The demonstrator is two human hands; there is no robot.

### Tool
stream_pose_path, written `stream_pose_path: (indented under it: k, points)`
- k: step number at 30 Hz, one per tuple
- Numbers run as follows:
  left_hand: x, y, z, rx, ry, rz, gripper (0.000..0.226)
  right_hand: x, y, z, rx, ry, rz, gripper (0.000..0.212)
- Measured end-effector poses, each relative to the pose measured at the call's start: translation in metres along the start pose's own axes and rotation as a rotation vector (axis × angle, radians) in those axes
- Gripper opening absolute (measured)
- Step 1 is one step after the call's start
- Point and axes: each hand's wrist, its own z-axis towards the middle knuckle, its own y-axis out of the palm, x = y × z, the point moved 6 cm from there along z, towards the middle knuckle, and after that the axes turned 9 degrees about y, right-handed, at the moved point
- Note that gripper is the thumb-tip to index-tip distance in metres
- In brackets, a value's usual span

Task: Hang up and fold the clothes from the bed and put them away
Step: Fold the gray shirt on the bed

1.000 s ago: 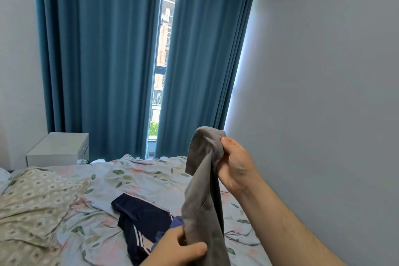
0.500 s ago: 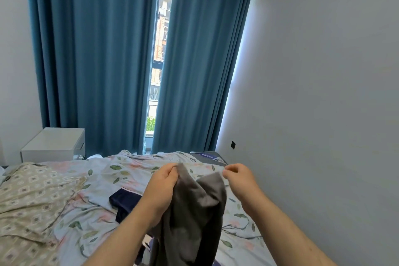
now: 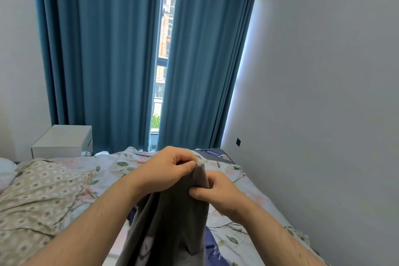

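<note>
A grey garment (image 3: 172,222) hangs in front of me over the bed (image 3: 233,181), with a pale print low on its front. My left hand (image 3: 170,166) pinches its top edge between thumb and fingers. My right hand (image 3: 216,192) pinches the cloth just below and to the right, close to the left hand. A blue-purple garment (image 3: 212,246) lies on the floral sheet, mostly hidden behind the grey one.
A beige patterned blanket (image 3: 36,198) covers the bed's left side. A white bedside cabinet (image 3: 62,142) stands by the teal curtains (image 3: 103,56). A grey wall (image 3: 323,93) runs along the bed's right edge.
My hands have come close together on the grey garment: the left one moved right to its top edge and the right one took a new pinch below it. The view tilted down slightly.
</note>
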Motion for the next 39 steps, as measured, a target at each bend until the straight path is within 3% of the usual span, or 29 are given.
stream_pose_path:
  k: [4, 8, 11, 17, 20, 24, 27, 29, 32, 36, 39]
  points:
    - [-0.02, -0.014, -0.016, 0.234, -0.107, -0.102, 0.012, -0.007, 0.001, 0.001, 0.064, -0.036, 0.078, 0.029]
    - [-0.052, 0.014, -0.049, 0.093, -0.262, -0.391, 0.028, -0.017, 0.003, 0.003, 0.098, -0.049, 0.168, 0.011]
    - [-0.083, 0.054, -0.082, -0.012, -0.413, -0.499, 0.029, -0.023, 0.003, 0.006, 0.093, -0.046, 0.166, 0.014]
    - [-0.134, 0.105, -0.12, 0.163, -0.674, -0.587, 0.041, -0.035, -0.002, 0.007, 0.08, -0.081, 0.154, 0.027]
    - [-0.147, 0.109, -0.124, 0.307, -0.693, -0.556, 0.017, -0.033, -0.009, 0.004, 0.044, -0.055, 0.189, 0.03]
    - [-0.146, 0.084, -0.112, 0.467, -0.653, -0.66, 0.021, -0.022, -0.047, -0.003, 0.202, 0.004, 0.112, 0.03]
    - [-0.122, 0.062, -0.092, 0.414, -0.566, -0.658, 0.028, -0.003, -0.078, -0.009, 0.32, 0.113, -0.172, 0.033]
    - [-0.109, 0.055, -0.08, 0.397, -0.528, -0.656, 0.032, 0.006, -0.082, -0.014, 0.276, 0.222, -0.294, 0.019]
    - [-0.091, 0.051, -0.065, 0.319, -0.491, -0.607, 0.03, 0.012, -0.075, -0.02, 0.171, 0.315, -0.385, 0.039]
    - [-0.075, 0.05, -0.051, 0.226, -0.473, -0.518, 0.015, 0.009, -0.037, -0.019, 0.011, 0.205, -0.469, 0.032]
    - [-0.061, 0.049, -0.045, 0.216, -0.426, -0.505, 0.026, 0.008, -0.016, -0.012, 0.083, 0.108, -0.437, 0.012]
